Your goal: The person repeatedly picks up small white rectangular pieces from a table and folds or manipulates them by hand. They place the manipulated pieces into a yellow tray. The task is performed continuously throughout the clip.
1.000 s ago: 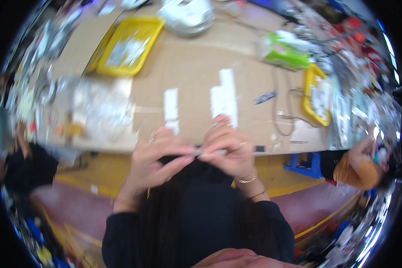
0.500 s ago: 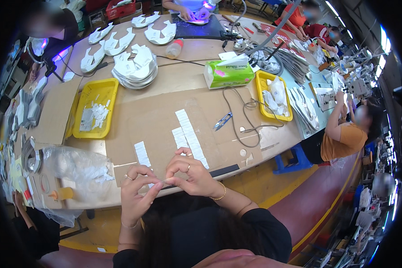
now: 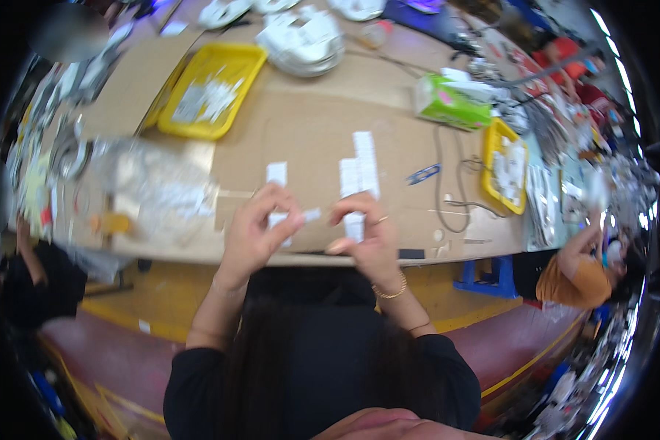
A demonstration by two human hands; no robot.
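My left hand (image 3: 259, 231) pinches a small white strip (image 3: 312, 215) that sticks out from its fingertips toward the right. Apart from it, my right hand (image 3: 368, 238) has its thumb and fingers spread, with nothing seen between them. Under and beyond both hands lies a brown cardboard sheet (image 3: 312, 158). Small white pieces (image 3: 365, 165) sit on it in joined columns beyond my right hand. A shorter column of white pieces (image 3: 276, 173) lies just past my left hand, partly hidden by it. The picture is somewhat blurred.
A yellow tray (image 3: 253, 62) of loose white pieces stands far left, a crumpled clear plastic bag (image 3: 150, 176) nearer. On the right are blue thread snips (image 3: 424, 174), a cable (image 3: 438, 198), a green tissue pack (image 3: 458, 106) and another yellow tray (image 3: 519, 202). A person (image 3: 579, 268) works at right.
My hands have come apart; they were together at the fingertips. The white strip now shows in the left hand, and the right fingers have opened. The whole view has shifted with my head.
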